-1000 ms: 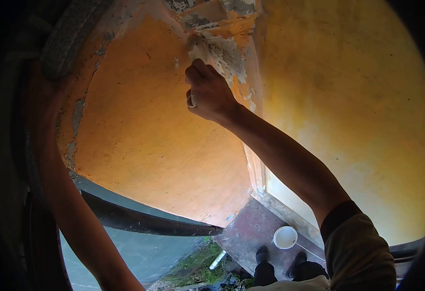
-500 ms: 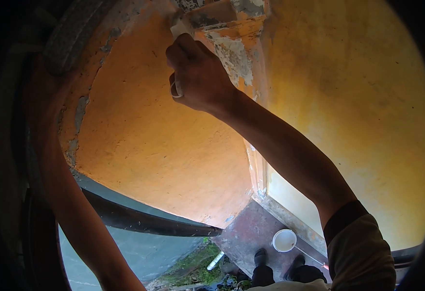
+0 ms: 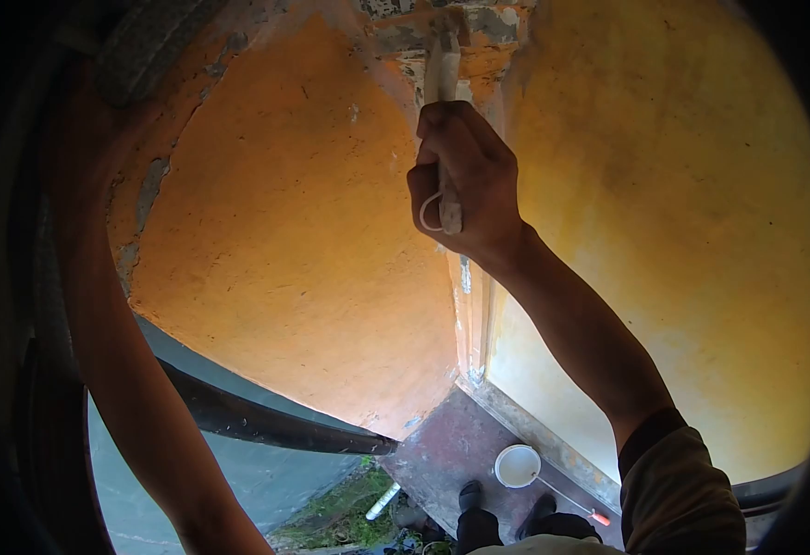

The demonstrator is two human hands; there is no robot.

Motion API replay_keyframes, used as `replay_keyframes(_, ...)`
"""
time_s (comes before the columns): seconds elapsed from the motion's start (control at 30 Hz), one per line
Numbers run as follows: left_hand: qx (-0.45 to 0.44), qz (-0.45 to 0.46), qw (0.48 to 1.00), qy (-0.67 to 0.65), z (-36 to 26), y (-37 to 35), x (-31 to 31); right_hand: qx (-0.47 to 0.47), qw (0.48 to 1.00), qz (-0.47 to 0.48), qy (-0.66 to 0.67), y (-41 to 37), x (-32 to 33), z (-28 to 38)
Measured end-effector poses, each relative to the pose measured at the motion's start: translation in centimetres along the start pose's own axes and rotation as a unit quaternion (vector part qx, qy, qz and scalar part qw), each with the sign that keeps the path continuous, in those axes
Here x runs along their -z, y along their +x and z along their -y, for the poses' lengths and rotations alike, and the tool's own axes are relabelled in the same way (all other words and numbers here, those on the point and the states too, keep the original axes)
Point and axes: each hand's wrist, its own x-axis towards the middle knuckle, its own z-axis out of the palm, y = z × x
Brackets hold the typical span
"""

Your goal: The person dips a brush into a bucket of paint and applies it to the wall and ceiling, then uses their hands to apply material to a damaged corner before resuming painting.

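Note:
My right hand (image 3: 468, 176) is closed round the pale handle of a flat tool (image 3: 443, 69), with a thin cord loop hanging by the fingers. The tool's far end is at a patch of chipped, peeling paint (image 3: 493, 26) at the top of the corner between an orange wall (image 3: 303, 231) and a yellow wall (image 3: 664, 203). At the upper left my left hand (image 3: 99, 116) is raised beside a dark, rough rounded edge (image 3: 141, 60). Its fingers are lost in shadow.
Far below, a white bucket (image 3: 517, 466) stands on the reddish floor (image 3: 437, 462) near my feet. A stick with a red end (image 3: 599, 518) lies by it. A dark curved rail (image 3: 266, 418), a white pipe (image 3: 383, 501) and grass (image 3: 331, 509) show lower left.
My right hand has moved right and somewhat down with the tool, which now points straight up. The view has shifted slightly; my left hand stays at the upper left.

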Motion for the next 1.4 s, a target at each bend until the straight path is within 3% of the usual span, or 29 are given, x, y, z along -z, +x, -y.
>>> replay_keyframes(0.1,-0.021,-0.015,1.0,-0.007,1.0,0.3,-0.7,0.053,0.994,0.092,-0.027,1.1,-2.8,0.2)
replay_keyframes(0.23,-0.026,-0.01,0.999,-0.026,0.9,0.1,-0.5,0.03,0.982,0.187,-0.007,4.4,-3.5,-4.2)
replay_keyframes(0.47,-0.001,-0.02,1.0,0.022,1.4,0.5,-1.4,0.009,0.994,0.097,0.052,3.2,7.4,-0.2)
replay_keyframes(0.57,0.014,0.021,0.999,-0.021,0.2,0.2,-0.2,0.018,0.997,0.077,-0.006,2.8,9.6,-0.3)
replay_keyframes(0.6,0.009,0.009,1.0,-0.023,0.2,0.2,-0.3,-0.021,0.998,0.065,-0.001,2.4,10.0,-1.1)
replay_keyframes(0.7,-0.003,-0.01,1.0,-0.02,1.2,0.1,-1.1,-0.063,0.994,0.088,-0.034,2.4,8.8,-4.0)
replay_keyframes(0.73,-0.001,-0.006,1.0,-0.019,1.6,0.2,-1.5,-0.035,0.995,0.093,-0.02,1.9,7.6,-5.7)
replay_keyframes(0.77,0.001,-0.005,1.0,-0.018,1.7,0.4,-1.7,-0.013,0.989,0.117,-0.091,1.7,6.8,-5.4)
replay_keyframes(0.83,0.013,-0.003,1.0,-0.028,0.5,-0.1,-0.8,-0.007,0.988,0.138,-0.066,1.9,7.0,-3.7)
replay_keyframes(0.93,0.008,-0.019,0.999,-0.039,0.4,0.1,-1.0,0.081,0.984,0.151,-0.047,1.7,9.1,-1.4)
replay_keyframes(1.07,-0.001,-0.015,1.0,-0.008,2.7,0.7,-2.7,-0.047,0.997,0.055,-0.016,3.0,10.1,-3.7)
replay_keyframes(1.2,0.021,0.001,1.0,0.015,1.2,0.5,-1.6,0.014,0.992,0.107,-0.073,3.2,5.9,-2.0)
replay_keyframes(1.3,0.054,0.025,0.998,0.037,-0.4,-0.1,-0.4,0.05,0.987,0.147,-0.046,0.4,6.0,0.6)
replay_keyframes(1.4,0.048,0.021,0.998,0.04,-0.3,-0.4,-0.8,0.063,0.978,0.183,-0.084,-1.4,5.2,-1.5)
